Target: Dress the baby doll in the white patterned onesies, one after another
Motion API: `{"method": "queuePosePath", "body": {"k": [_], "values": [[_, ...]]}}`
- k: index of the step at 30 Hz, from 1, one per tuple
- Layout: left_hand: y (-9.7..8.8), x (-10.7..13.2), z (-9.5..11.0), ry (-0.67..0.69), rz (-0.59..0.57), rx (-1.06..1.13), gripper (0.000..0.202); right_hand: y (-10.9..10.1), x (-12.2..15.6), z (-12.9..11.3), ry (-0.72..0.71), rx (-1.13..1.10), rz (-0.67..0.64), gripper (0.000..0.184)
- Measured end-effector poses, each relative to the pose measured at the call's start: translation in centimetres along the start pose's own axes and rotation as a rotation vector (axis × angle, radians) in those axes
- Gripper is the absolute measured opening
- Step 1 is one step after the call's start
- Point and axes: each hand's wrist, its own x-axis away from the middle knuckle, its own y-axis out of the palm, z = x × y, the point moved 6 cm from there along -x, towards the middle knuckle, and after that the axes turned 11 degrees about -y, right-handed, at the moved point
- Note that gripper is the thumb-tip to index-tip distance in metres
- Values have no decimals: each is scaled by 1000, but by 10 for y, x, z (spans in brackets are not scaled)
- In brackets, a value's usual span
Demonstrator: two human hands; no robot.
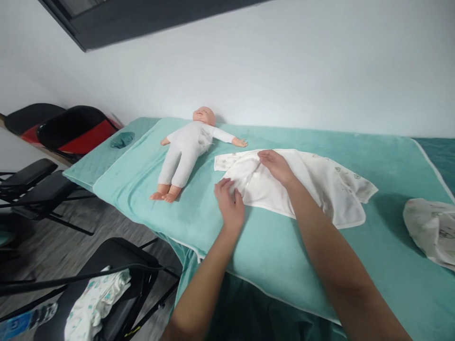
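Observation:
A white baby garment (309,184) with small printed motifs lies spread on the green bed cover, one sleeve to the left and one to the right. My left hand (230,203) is at its lower left edge, fingers spread and thumb apart. Further up, my right hand (277,168) rests on the upper part of the cloth with its fingers stretched out; some fingertips are hard to see. To the left of the garment, a baby doll (188,147) in a white suit lies on its back, arms out, feet towards me.
A bundled printed cloth (432,229) sits at the right of the bed (384,274). In front on the left, a black chair (124,251) holds another printed cloth (95,303) and a water bottle (28,319). More chairs (78,128) stand at the left, and a wall (320,71) runs behind.

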Motion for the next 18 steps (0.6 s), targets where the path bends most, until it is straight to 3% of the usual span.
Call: {"method": "queuePosePath", "body": {"k": [4,6,12,18], "values": [[24,5,8,116,-312,-137,24,0,3,-1,-62,277,-70,31],[31,8,11,165,-395,-249,22,0,9,-4,-91,463,-98,39],[32,14,20,254,-442,-414,22,11,54,-23,-148,1045,-276,55],[30,23,30,444,-483,-361,22,34,137,-53,-206,1145,-455,52]]}}
